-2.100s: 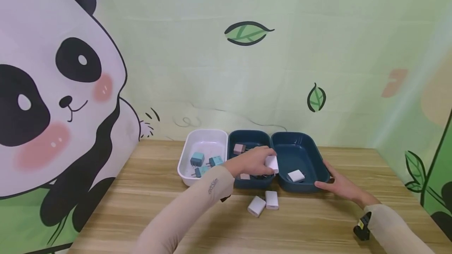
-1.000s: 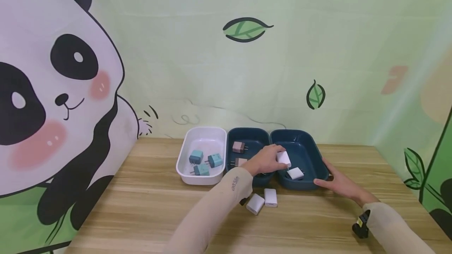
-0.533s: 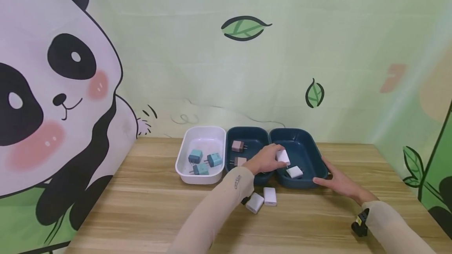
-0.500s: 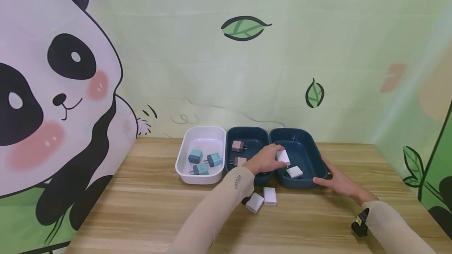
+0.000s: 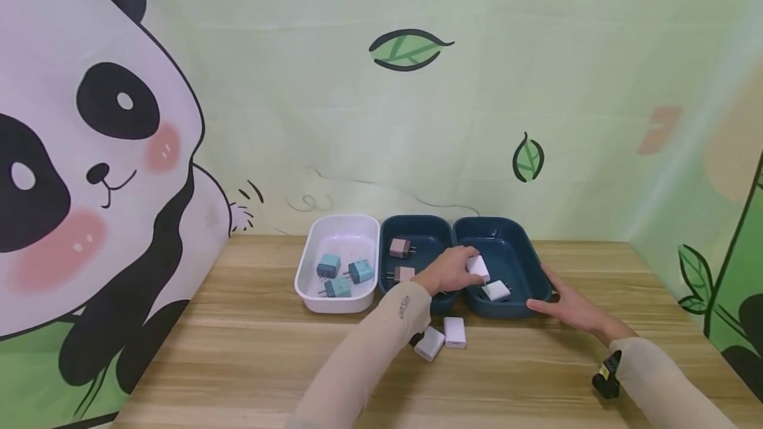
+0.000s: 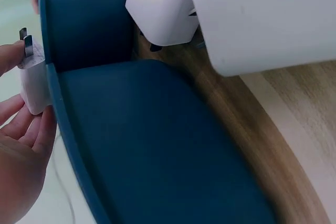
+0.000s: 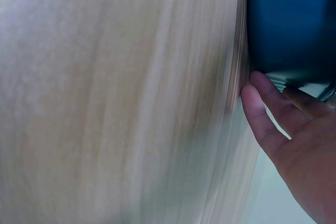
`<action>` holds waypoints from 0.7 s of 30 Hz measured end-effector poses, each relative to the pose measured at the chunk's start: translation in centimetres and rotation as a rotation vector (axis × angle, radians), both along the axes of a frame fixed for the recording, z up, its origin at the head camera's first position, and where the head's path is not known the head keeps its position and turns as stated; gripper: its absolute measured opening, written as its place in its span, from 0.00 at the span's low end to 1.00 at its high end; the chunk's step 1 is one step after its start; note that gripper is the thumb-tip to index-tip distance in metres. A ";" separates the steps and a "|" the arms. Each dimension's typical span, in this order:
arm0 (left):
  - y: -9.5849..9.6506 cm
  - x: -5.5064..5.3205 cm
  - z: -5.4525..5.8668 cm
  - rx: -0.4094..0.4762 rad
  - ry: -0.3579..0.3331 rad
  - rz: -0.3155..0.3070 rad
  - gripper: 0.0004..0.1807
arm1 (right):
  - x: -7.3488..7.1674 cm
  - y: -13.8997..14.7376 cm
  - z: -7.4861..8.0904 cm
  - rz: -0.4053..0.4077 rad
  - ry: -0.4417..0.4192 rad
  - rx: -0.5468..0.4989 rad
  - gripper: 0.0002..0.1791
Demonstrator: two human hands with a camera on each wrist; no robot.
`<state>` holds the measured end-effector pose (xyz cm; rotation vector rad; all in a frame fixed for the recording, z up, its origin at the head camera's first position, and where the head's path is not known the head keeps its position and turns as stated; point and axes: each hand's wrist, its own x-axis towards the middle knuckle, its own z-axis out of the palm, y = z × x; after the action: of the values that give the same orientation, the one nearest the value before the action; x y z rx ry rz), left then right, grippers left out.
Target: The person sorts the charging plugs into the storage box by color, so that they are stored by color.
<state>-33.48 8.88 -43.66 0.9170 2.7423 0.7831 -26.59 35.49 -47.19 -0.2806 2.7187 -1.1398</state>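
Observation:
In the head view, my left hand (image 5: 448, 271) pinches a white charger plug (image 5: 478, 269) over the left edge of the right blue bin (image 5: 528, 263). The left wrist view shows this plug's metal prongs (image 6: 27, 44) between thumb and fingers. Another white charger plug (image 5: 496, 291) lies inside that bin, below the held one. My right hand (image 5: 575, 310) touches the bin's right front corner, its fingers along the side and thumb at the front. In the right wrist view its fairly straight fingers (image 7: 262, 119) meet the blue wall.
Two white charger plugs, one upright (image 5: 455, 333) and one slanted (image 5: 429, 343), lie on the wooden table (image 5: 250, 349). The middle blue bin (image 5: 420, 224) holds pinkish plugs (image 5: 401, 248); my left hand hides part of it. Teal plugs (image 5: 337, 287) lie in the white bin (image 5: 304, 277).
My left hand has carried the white plug rightward from above the middle bin to the right bin's left edge, then stayed almost still. My right hand keeps its place at the bin corner.

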 end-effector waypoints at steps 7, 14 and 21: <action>0.1 -0.1 -0.3 0.001 0.013 0.003 0.30 | -0.1 0.0 -0.1 0.005 0.006 -0.011 0.53; -0.2 -0.2 -0.3 0.053 -0.020 0.010 0.21 | -0.2 0.1 -0.3 0.021 0.029 -0.012 0.52; -0.7 -0.2 -0.1 0.065 -0.026 0.003 0.22 | -0.1 0.2 -0.4 0.009 0.018 -0.012 0.53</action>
<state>-33.68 8.20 -43.73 0.9085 2.7111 0.8829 -26.73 35.64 -47.57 -0.3058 2.7246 -1.1571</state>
